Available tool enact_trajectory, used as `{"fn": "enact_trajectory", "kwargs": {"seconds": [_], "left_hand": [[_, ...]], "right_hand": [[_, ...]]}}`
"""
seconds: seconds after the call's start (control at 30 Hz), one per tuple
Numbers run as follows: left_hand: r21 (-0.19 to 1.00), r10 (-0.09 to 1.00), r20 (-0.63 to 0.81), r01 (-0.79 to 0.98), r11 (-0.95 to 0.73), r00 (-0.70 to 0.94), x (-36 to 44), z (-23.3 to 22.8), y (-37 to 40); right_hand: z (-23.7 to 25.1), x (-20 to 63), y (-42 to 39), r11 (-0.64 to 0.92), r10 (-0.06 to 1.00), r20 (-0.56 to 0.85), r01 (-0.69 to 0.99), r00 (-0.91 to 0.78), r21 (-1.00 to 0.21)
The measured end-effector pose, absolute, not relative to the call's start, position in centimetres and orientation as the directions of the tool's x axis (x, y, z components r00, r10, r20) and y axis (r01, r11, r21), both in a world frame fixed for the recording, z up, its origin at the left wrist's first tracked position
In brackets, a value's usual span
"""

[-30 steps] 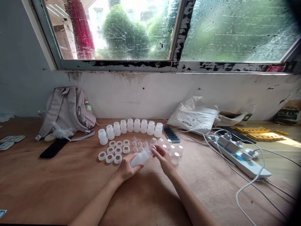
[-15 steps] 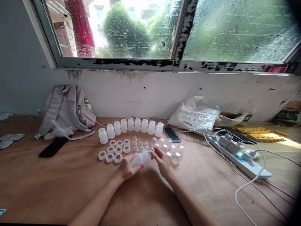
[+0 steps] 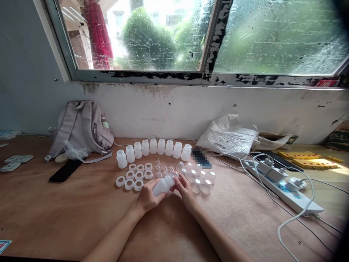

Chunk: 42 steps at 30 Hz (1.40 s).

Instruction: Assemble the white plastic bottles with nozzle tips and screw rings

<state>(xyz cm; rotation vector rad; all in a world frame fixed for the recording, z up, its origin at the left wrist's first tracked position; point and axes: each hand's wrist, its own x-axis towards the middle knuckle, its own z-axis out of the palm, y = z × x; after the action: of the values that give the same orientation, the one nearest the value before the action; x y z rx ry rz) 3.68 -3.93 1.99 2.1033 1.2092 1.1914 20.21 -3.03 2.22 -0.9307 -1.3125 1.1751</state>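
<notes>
Bottle [image 3: 163, 186] within both hands' grip

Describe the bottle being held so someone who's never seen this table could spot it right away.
Start at the grey backpack on the left, then follow the row of white bottles under the window. In front of that row, the held bottle lies tilted between the left hand and right hand, the only bottle off the table.
</notes>
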Motion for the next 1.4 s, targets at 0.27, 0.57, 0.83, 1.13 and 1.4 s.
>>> {"fn": "enact_trajectory", "kwargs": {"seconds": [0.27,0.57,0.83,1.13,1.4], "left_hand": [[0.784,0.837,0.541,0.409,-0.468,-0.079,1.5,3.1,-2.9],[0.780,0.572,0.583,0.594,-0.195,-0.577,-8.0,1.5,1.6],[0.855,0.604,0.435,0.516,-0.046,-0.668,-10.8,-1.6,3.4],[0.780,0.547,0.518,0.626,0.014,-0.658,-9.2,-1.2,2.8],[0.460,0.598,0.766,0.851,-0.254,-0.236,-6.3,2.5,-0.3]], "right_hand": [[1.6,18.8,-3.5,0.269,0.947,0.243,0.105,-0.209,-0.957],[0.9,19.2,-2.9,0.315,0.943,0.279,0.213,-0.183,-0.925],[1.2,19.5,-2.8,0.369,0.929,0.349,0.373,-0.123,-0.851],[1.0,19.7,-2.5,0.386,0.917,0.385,0.463,-0.103,-0.798],[0.5,19.6,-2.6,0.470,0.877,0.419,0.613,-0.238,-0.635]]}}
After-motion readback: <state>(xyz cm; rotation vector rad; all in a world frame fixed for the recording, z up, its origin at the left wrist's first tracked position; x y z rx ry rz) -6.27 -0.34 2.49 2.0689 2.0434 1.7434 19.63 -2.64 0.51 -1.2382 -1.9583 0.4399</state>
